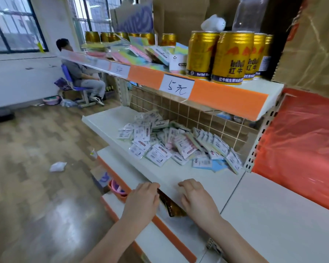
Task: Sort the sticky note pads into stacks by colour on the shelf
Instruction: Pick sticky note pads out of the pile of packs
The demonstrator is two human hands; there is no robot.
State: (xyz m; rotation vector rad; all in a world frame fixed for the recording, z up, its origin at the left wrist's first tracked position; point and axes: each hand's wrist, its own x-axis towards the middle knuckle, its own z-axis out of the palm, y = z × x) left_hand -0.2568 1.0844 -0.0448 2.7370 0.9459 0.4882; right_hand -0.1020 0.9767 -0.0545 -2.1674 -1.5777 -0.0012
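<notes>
A loose pile of wrapped sticky note pads (176,147) lies on the middle white shelf (110,124), label sides mostly up, with pink, green and blue (217,165) edges showing. More pastel pads (133,52) lie heaped on the top shelf behind the orange price strip (144,75). My left hand (143,201) and my right hand (196,199) rest at the front edge of the middle shelf, fingers loosely curled, holding nothing. Both hands are well short of the pile. A dark brown packet (170,205) lies below, between my hands.
Gold drink cans (230,57) stand at the right of the top shelf, with a white cup (178,62) beside them. A red plastic sheet (302,141) hangs at right. A person sits on a chair (80,76) at far left. Litter (57,166) lies on the wood floor.
</notes>
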